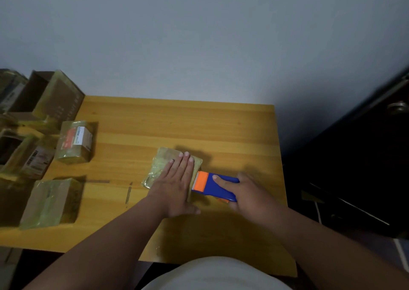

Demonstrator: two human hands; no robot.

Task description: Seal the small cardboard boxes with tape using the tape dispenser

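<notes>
Cardboard box point(164, 163), tape-wrapped, at table point(199, 121) centre; left hand point(177, 179) presses it flat-fingered. At its 3 o'clock, right hand point(245, 194) grasps blue-orange tape dispenser point(213, 185).

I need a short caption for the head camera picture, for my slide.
Left hand presses flat on a taped small box while right hand holds the blue-orange tape dispenser at its edge.

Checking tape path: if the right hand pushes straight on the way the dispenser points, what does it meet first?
The right hand holds the blue tape dispenser, orange blade end aimed left. First in line: the small taped box, where the left hand presses flat. Contact seems already made; depth unclear.
</notes>
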